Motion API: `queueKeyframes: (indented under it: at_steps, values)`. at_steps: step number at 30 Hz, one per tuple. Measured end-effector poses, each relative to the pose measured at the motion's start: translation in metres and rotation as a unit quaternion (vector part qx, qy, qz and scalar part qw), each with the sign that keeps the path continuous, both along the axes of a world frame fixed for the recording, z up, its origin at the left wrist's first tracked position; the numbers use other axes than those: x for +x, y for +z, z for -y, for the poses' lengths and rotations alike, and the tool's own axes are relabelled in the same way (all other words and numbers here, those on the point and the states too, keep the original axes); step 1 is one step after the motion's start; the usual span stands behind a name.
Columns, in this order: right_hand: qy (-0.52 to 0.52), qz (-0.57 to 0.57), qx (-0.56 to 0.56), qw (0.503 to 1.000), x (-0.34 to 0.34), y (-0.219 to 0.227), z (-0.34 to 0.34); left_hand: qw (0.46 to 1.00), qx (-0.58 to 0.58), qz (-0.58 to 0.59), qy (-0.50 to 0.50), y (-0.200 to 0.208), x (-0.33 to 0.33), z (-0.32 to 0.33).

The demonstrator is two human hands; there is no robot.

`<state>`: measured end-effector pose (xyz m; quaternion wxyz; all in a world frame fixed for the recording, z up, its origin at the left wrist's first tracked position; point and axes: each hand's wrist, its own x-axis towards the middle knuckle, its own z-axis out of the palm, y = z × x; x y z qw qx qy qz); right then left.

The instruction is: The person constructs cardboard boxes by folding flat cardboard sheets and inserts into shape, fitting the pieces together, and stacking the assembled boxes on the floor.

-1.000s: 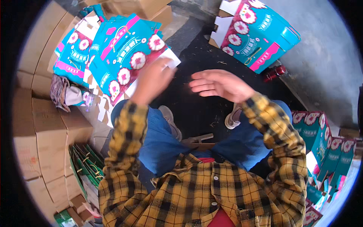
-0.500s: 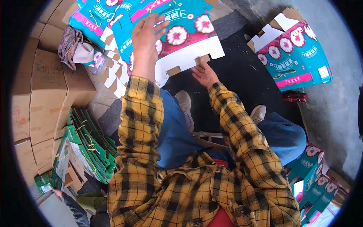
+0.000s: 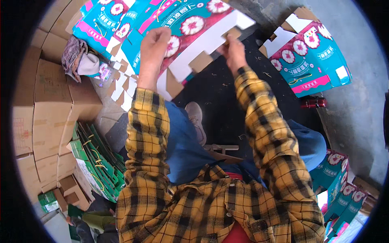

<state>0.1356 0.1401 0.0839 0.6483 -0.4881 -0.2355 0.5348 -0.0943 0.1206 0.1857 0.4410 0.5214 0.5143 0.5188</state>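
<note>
Bright, even daylight fills the scene, with soft shadows and no strong glare. Focus is sharp at the centre. Fisheye distortion bends straight edges toward the rim, and a black circular border cuts the corners.

Both hands, left hand [image 3: 153,52] and right hand [image 3: 233,50], on a flat teal-and-pink printed carton [image 3: 190,24] above the knees.

A dark floor mat [image 3: 227,101] carries a flattened teal carton [image 3: 312,60] at its right edge, a red bottle [image 3: 313,103] just beside it.
</note>
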Motion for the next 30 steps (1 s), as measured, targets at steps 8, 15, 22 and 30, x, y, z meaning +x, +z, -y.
queueKeyframes:
  at_steps: [8,15,22,30]
  values:
    - [-0.014,0.092,0.073,0.993,0.116,0.122,0.013,0.883,0.149,-0.382,-0.230,0.000,0.035,0.036]
    - [-0.036,0.105,0.096,0.989,0.154,0.163,0.074,0.836,0.327,-0.369,-0.240,0.009,0.108,0.071]
    - [0.091,0.308,0.032,0.946,0.171,0.176,0.133,0.825,0.409,-0.351,-0.168,0.013,0.160,0.082]
    - [0.031,0.377,0.058,0.924,0.193,0.145,0.158,0.911,0.257,-0.197,-0.257,0.011,0.200,0.101]
